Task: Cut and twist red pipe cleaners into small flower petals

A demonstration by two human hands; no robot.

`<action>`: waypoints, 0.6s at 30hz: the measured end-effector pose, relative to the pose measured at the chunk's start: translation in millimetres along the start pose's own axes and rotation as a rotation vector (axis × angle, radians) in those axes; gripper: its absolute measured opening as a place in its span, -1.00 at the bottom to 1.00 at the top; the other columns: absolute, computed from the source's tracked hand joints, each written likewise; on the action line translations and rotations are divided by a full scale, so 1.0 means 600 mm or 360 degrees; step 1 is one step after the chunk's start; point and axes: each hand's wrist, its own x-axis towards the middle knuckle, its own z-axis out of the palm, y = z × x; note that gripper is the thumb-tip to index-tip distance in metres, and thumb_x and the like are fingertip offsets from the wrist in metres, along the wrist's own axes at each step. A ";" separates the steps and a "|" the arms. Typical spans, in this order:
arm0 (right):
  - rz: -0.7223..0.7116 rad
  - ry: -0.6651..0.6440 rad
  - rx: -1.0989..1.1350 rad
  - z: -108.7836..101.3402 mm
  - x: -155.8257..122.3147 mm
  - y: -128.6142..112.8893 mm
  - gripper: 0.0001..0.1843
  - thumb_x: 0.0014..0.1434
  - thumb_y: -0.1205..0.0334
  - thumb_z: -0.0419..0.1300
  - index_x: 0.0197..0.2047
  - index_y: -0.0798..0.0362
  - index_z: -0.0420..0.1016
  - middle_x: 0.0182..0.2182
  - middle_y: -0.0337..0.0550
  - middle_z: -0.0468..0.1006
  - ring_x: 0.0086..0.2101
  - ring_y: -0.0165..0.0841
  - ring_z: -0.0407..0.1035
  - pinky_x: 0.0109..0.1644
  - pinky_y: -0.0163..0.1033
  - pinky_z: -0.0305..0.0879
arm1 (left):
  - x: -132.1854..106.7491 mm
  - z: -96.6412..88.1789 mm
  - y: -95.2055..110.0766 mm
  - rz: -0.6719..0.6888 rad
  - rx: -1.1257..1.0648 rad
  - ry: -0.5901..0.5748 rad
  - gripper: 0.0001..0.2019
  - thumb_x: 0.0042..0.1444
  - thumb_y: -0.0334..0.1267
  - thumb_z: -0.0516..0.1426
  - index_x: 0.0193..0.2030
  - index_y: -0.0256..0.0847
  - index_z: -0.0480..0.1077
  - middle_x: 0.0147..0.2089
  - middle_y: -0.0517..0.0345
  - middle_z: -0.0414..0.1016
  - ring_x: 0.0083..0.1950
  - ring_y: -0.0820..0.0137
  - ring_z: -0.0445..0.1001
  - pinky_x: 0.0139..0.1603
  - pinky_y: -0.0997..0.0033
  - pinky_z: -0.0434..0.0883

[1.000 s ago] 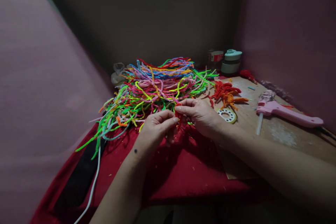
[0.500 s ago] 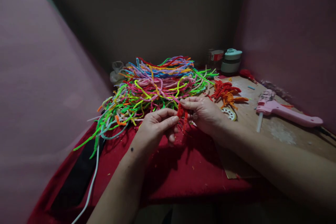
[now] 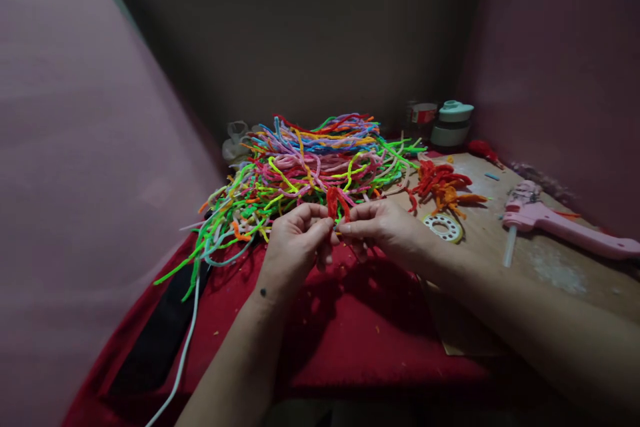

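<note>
A red pipe cleaner (image 3: pixel 333 201), bent into a loop, stands up between my two hands. My left hand (image 3: pixel 303 233) pinches its lower left side between thumb and forefinger. From the other side my right hand (image 3: pixel 377 225) pinches it near the lower right. The fingers hide the lower ends of the pipe cleaner. Right behind my hands spreads a big heap of pipe cleaners (image 3: pixel 310 163) in many colours. To the right of my right hand lies a bunch of red and orange pipe cleaner pieces (image 3: pixel 443 180).
A pink glue gun (image 3: pixel 560 221) with a clear stick lies on the brown board (image 3: pixel 530 273) at right. Near it are a white-and-yellow ring with holes (image 3: pixel 444 228) and a green-lidded container (image 3: pixel 451 125). A black phone-like slab (image 3: pixel 150 347) and white cable (image 3: pixel 187 347) lie left on the red cloth (image 3: pixel 350 347).
The view has shifted slightly, so the surroundings sit further right and lower. The red pipe cleaner now rises as a loop above my fingers, and my right hand grips it lower down.
</note>
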 end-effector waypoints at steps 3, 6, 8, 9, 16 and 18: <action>-0.0005 0.0003 0.0240 0.002 0.000 0.000 -0.80 -0.12 0.23 0.32 -0.47 0.17 0.42 -0.58 -0.19 0.50 -0.60 -0.49 0.34 -0.50 -0.34 0.30 | -0.001 0.000 0.000 -0.0003 0.0015 0.0023 -0.82 -0.05 -0.25 0.18 -0.35 -0.25 0.27 -0.62 0.28 0.41 -0.74 0.55 0.25 -0.78 0.60 0.18; -0.0105 0.0120 0.0372 0.007 0.000 -0.004 -0.74 -0.16 0.24 0.36 -0.41 0.15 0.41 -0.55 -0.21 0.50 -0.55 -0.43 0.41 -0.45 -0.30 0.38 | -0.001 0.001 -0.001 0.0012 0.0041 0.0017 -0.83 -0.05 -0.26 0.18 -0.35 -0.25 0.27 -0.64 0.29 0.40 -0.75 0.55 0.25 -0.78 0.60 0.18; -0.0200 0.0261 0.0386 0.010 -0.001 -0.006 -0.72 -0.20 0.25 0.38 -0.44 0.13 0.38 -0.57 -0.28 0.48 -0.58 -0.43 0.42 -0.45 -0.29 0.39 | 0.000 0.002 -0.003 0.0013 0.0040 -0.0001 -0.81 -0.06 -0.25 0.19 -0.35 -0.26 0.28 -0.64 0.28 0.40 -0.76 0.55 0.25 -0.78 0.59 0.19; -0.0235 0.0318 0.0371 0.011 -0.002 -0.007 -0.71 -0.22 0.25 0.39 -0.47 0.12 0.36 -0.59 -0.30 0.46 -0.59 -0.44 0.41 -0.47 -0.30 0.38 | -0.001 0.002 -0.003 0.0008 0.0037 -0.0019 -0.80 -0.06 -0.24 0.19 -0.34 -0.26 0.28 -0.64 0.28 0.41 -0.76 0.54 0.25 -0.78 0.58 0.19; -0.0312 0.0375 0.0232 0.011 -0.003 -0.002 -0.76 -0.16 0.21 0.36 -0.52 0.12 0.38 -0.62 -0.30 0.44 -0.63 -0.51 0.33 -0.52 -0.36 0.29 | -0.001 0.007 -0.006 -0.0013 0.0040 -0.0094 -0.77 -0.07 -0.19 0.20 -0.34 -0.24 0.27 -0.64 0.30 0.40 -0.77 0.55 0.25 -0.79 0.60 0.16; -0.0292 0.0353 0.0260 0.010 -0.002 -0.001 -0.77 -0.17 0.22 0.36 -0.50 0.13 0.40 -0.59 -0.28 0.46 -0.60 -0.49 0.36 -0.48 -0.34 0.32 | 0.000 0.007 -0.007 -0.0010 0.0042 -0.0111 -0.77 -0.06 -0.19 0.20 -0.33 -0.24 0.27 -0.64 0.30 0.39 -0.77 0.54 0.26 -0.79 0.60 0.16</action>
